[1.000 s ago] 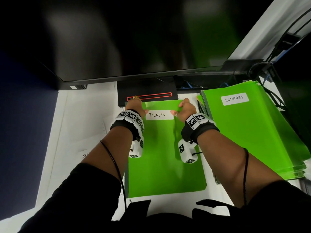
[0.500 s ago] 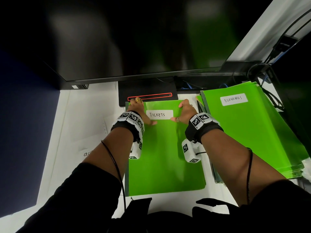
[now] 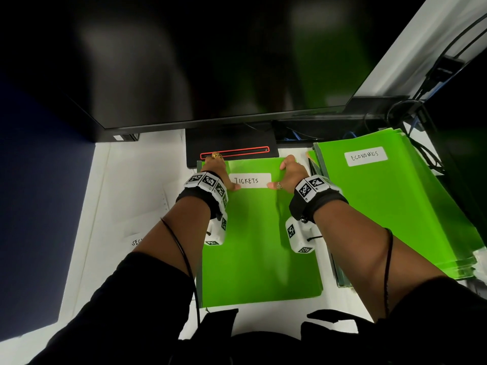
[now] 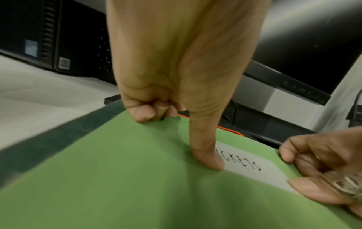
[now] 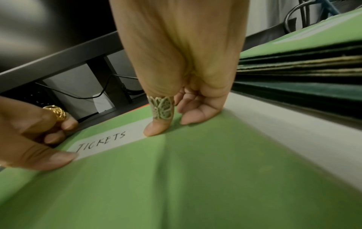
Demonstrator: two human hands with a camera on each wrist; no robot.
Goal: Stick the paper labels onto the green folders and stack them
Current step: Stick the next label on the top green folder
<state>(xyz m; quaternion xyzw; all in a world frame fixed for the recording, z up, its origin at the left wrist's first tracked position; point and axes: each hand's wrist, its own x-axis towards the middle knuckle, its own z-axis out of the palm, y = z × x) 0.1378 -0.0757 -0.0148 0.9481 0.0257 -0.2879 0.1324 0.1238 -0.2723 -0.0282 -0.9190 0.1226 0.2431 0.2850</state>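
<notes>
A green folder (image 3: 258, 246) lies flat on the white desk in front of me. A white paper label reading TICKETS (image 3: 250, 180) sits near its top edge. My left hand (image 3: 214, 169) presses its straight thumb (image 4: 207, 155) on the label's left end, with its other fingers curled at the folder's far edge. My right hand (image 3: 290, 172) presses its ringed thumb (image 5: 156, 127) on the label's right end, its curled fingers resting on the folder. A stack of green folders (image 3: 390, 206) lies to the right, its top one labelled ECONOMICS (image 3: 365, 156).
A large dark monitor (image 3: 210, 61) hangs over the back of the desk, its black base (image 3: 232, 146) touching the folder's far edge. White sheets (image 3: 126, 206) lie to the left, one with partly hidden writing (image 3: 137, 242). Cables (image 3: 421, 122) crowd the back right corner.
Both thumbs have slid a little along the ends of the TICKETS label and stay pressed on it. The folder and the stack have not moved.
</notes>
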